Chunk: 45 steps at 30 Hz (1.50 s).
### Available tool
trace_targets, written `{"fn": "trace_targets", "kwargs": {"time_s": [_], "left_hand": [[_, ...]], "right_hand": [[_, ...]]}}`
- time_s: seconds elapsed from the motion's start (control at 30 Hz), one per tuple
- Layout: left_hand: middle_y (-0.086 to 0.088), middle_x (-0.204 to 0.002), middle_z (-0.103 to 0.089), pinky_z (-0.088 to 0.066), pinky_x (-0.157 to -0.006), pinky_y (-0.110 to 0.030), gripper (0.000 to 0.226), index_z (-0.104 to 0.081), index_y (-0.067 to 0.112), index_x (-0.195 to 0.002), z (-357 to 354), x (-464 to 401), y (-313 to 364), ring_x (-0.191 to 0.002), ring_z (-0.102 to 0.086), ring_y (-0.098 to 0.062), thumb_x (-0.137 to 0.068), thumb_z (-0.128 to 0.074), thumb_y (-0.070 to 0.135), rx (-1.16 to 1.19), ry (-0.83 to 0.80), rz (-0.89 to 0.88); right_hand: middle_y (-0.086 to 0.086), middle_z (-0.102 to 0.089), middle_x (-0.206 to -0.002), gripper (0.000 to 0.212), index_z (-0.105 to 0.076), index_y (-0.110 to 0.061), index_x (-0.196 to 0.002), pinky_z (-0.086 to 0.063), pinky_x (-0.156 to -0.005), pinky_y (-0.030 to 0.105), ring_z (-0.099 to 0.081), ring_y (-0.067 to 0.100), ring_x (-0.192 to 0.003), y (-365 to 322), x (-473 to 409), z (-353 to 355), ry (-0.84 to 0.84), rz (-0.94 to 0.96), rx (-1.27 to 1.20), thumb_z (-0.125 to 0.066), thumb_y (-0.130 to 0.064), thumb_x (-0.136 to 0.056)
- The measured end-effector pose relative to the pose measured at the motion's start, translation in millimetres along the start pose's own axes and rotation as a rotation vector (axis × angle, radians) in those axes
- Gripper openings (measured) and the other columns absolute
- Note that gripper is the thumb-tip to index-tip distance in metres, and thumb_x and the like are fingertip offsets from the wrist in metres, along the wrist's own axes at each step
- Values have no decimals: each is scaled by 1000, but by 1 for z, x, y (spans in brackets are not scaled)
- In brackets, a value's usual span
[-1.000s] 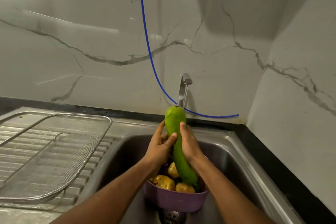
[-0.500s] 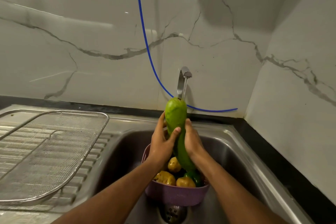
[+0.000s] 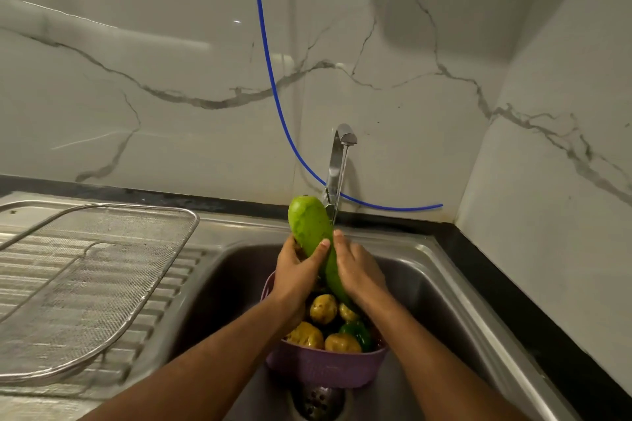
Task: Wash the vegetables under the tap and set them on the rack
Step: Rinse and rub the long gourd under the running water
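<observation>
A long light-green gourd (image 3: 311, 225) stands tilted over the sink, its top leaning left beside the running tap (image 3: 338, 161). My left hand (image 3: 297, 270) grips its middle with the thumb across the front. My right hand (image 3: 357, 270) lies against its right side, fingers wrapped along it. Below my hands a purple basket (image 3: 325, 369) sits in the steel sink (image 3: 427, 294) and holds several potatoes (image 3: 323, 308) and a green pepper (image 3: 357, 331). The wire mesh rack (image 3: 85, 284) lies on the drainboard at the left.
A blue hose (image 3: 273, 85) hangs down the marble wall and runs behind the tap to the right. The sink drain (image 3: 318, 402) shows under the basket. A black counter edge (image 3: 513, 284) borders the sink on the right.
The gourd's top has tipped to the left, off the water stream. Both hands have slid along it and stay around its middle.
</observation>
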<state>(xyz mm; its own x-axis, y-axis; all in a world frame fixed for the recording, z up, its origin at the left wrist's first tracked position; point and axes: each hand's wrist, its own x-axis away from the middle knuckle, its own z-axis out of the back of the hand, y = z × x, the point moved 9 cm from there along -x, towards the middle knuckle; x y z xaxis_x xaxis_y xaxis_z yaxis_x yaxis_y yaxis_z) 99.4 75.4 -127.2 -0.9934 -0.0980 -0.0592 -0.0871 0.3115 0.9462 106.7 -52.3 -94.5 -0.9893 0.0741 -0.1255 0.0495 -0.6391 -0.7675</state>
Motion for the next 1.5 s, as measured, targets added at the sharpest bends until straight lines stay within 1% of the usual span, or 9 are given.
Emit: {"fn": "trace_targets", "kwargs": {"time_s": [0.13, 0.37, 0.53, 0.83, 0.97, 1.13, 1.23, 1.37, 1.5], "left_hand": [[-11, -111, -74, -63, -82, -45, 35, -59, 15, -125, -5, 2, -24, -98, -75, -27, -96, -70, 32, 55, -18, 183], [-5, -121, -64, -59, -93, -53, 44, -42, 25, -131, -1, 1, -11, -107, -68, -24, -96, -68, 35, -6, -32, 79], [4, -126, -59, -57, -97, -54, 42, -29, 41, -140, -18, 9, -2, -113, -65, -17, -104, -49, 46, -26, -170, 25], [-3, -117, -69, -63, -83, -45, 62, -32, 37, -137, -2, 7, 21, -93, -75, -10, -90, -74, 34, -98, -99, -132], [6, -143, -49, -55, -103, -45, 93, -13, 49, -157, -3, 6, 25, -123, -58, -14, -89, -75, 38, -123, -97, -163], [16, -123, -50, -62, -74, -27, 44, -21, 51, -139, -19, 7, 21, -104, -58, -4, -105, -47, 39, -133, -222, -100], [8, -128, -53, -64, -79, -36, 41, -26, 50, -137, -19, 13, 14, -110, -62, -13, -105, -49, 39, -167, -262, -65], [-2, -130, -60, -64, -80, -42, 39, -33, 40, -137, -8, 11, 9, -113, -67, -21, -104, -53, 38, -142, -171, -49], [2, -127, -57, -64, -72, -35, 44, -32, 39, -140, -8, 9, 10, -110, -66, -20, -102, -55, 41, -184, -165, -57]], "right_hand": [[-2, -68, -105, 50, -64, -25, -120, -51, -94, 42, -65, 18, -102, -27, 6, 2, 67, 148, 156, -24, -53, -109], [17, -63, -134, 68, -63, -9, -130, -43, -99, 40, -61, 31, -121, 22, 4, 5, -55, -108, 177, -19, -56, -109], [12, -68, -124, 66, -65, -15, -126, -50, -101, 45, -65, 27, -113, 0, -1, 3, 79, -18, -65, -22, -60, -106], [3, -69, -125, 77, -63, -28, -133, -54, -102, 46, -65, 21, -115, -3, -3, -11, 14, 6, -316, -18, -76, -94], [4, -72, -121, 93, -68, -26, -126, -53, -100, 45, -68, 22, -111, 17, 1, -13, 9, -75, -210, -11, -87, -86], [10, -65, -131, 75, -61, -21, -136, -51, -100, 39, -63, 28, -118, 16, -2, -5, 37, -167, -340, -15, -69, -102], [4, -60, -134, 63, -55, -31, -140, -51, -105, 49, -60, 23, -118, -7, -4, -4, 73, -50, -405, -20, -68, -102], [-2, -56, -142, 50, -48, -35, -147, -49, -106, 39, -55, 12, -121, -25, 2, -10, 89, 164, -291, -25, -55, -107], [3, -60, -141, 49, -51, -27, -147, -45, -100, 28, -56, 12, -119, -4, 6, -5, 129, 134, -246, -27, -48, -109]]}}
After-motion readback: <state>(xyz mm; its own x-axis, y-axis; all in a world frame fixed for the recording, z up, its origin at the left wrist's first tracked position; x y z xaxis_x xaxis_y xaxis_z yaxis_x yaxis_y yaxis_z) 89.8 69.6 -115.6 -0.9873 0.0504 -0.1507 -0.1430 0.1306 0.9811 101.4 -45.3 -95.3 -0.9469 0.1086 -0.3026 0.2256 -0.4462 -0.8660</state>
